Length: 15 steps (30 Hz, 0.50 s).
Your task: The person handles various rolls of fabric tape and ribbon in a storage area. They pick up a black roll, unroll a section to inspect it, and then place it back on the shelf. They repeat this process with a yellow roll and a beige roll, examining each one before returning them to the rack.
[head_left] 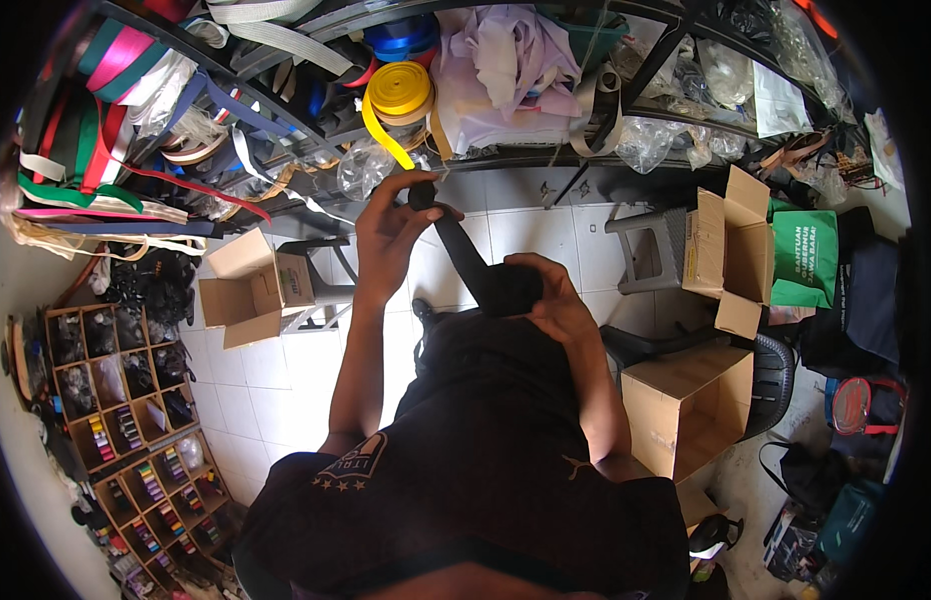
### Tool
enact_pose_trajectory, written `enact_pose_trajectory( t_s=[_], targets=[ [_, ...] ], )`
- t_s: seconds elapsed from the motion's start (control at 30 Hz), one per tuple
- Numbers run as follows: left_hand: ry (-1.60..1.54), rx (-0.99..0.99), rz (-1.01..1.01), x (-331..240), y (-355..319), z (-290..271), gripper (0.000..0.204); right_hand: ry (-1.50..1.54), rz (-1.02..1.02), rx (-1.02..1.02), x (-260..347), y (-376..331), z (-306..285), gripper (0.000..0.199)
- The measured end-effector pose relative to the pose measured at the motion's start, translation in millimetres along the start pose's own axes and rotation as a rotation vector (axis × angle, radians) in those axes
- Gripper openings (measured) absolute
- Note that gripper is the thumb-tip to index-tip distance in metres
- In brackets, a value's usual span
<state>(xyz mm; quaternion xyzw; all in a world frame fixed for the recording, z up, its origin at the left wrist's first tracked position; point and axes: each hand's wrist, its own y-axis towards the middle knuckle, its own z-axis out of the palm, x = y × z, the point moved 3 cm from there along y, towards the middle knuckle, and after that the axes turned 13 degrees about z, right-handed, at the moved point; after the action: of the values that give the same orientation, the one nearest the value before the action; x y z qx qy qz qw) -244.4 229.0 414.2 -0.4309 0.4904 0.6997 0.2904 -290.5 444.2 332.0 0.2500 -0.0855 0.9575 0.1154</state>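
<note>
A length of black webbing strap (460, 252) runs slantwise between my two hands, in front of my body. My left hand (386, 232) pinches its upper end, a small dark curl or roll, between thumb and fingers. At the lower end the strap widens into a larger black roll (514, 288). Around the right side of that roll my right hand (560, 305) is closed, thumb below and fingers above. The strap between the hands looks taut. Some fingertips of both hands are hidden behind the black material.
Ahead, a dark rack (316, 150) carries ribbon rolls, including a yellow roll (399, 92), and plastic bags. Open cardboard boxes (248, 285) stand on both sides, with a grey stool (648, 250) at right. Wooden cubbyholes (136, 405) with thread spools line the left.
</note>
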Motion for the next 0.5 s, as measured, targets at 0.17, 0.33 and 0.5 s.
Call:
enact_pose_trajectory(
  t_s=[0.17, 0.33, 0.5],
  targets=[
    [0.035, 0.020, 0.014, -3.5, 1.0, -1.5, 0.036, -0.109, -0.033, -0.047, -2.9, 1.4, -4.6, 0.082],
    [0.009, -0.014, 0.008, -3.8, 0.6, -4.2, 0.037, -0.026, -0.071, -0.035, -6.3, 2.8, -10.8, 0.077],
    [0.006, -0.030, 0.020, -4.3, 0.5, -5.6, 0.037, 0.138, -0.075, -0.031, -6.2, 1.3, -10.2, 0.074]
  ],
)
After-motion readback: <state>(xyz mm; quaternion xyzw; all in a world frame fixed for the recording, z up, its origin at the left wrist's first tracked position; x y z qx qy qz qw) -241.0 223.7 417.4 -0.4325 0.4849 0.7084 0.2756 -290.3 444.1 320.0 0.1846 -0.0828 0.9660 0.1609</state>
